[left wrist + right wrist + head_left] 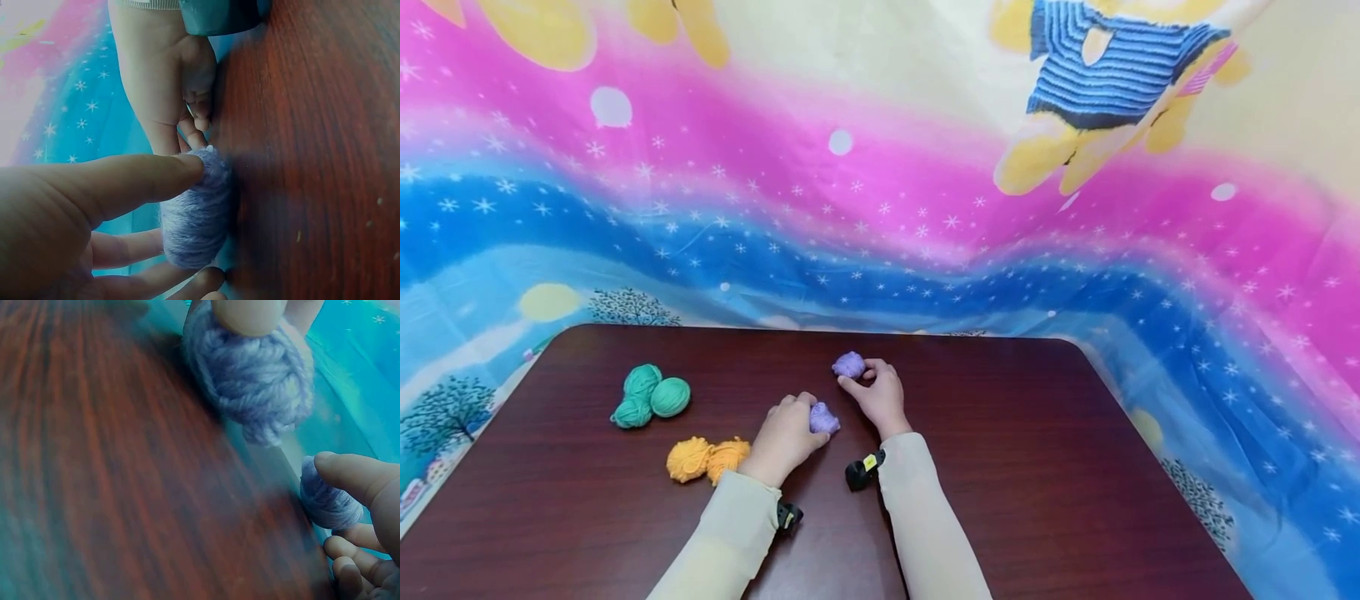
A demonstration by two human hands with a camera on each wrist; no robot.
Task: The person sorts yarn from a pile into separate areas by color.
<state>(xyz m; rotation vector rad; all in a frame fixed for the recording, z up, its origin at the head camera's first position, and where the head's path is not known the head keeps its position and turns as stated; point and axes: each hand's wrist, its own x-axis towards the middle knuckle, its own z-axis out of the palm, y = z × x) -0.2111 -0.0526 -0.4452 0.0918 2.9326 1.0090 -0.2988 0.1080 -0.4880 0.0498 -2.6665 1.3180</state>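
Note:
Near the middle of the table, my left hand holds a small purple yarn ball between thumb and fingers. The left wrist view shows its thumb pressed on this purple ball, with fingers behind it. Farther back, my right hand pinches a second purple yarn ball. In the right wrist view, the right thumb and fingers lie around that ball, while the left hand's ball looms larger above. Both balls appear to be at the tabletop.
Several green yarn balls sit grouped at the back left of the dark wooden table. Two orange yarn balls lie beside my left wrist, one partly behind it. A printed cloth hangs behind the table's back edge.

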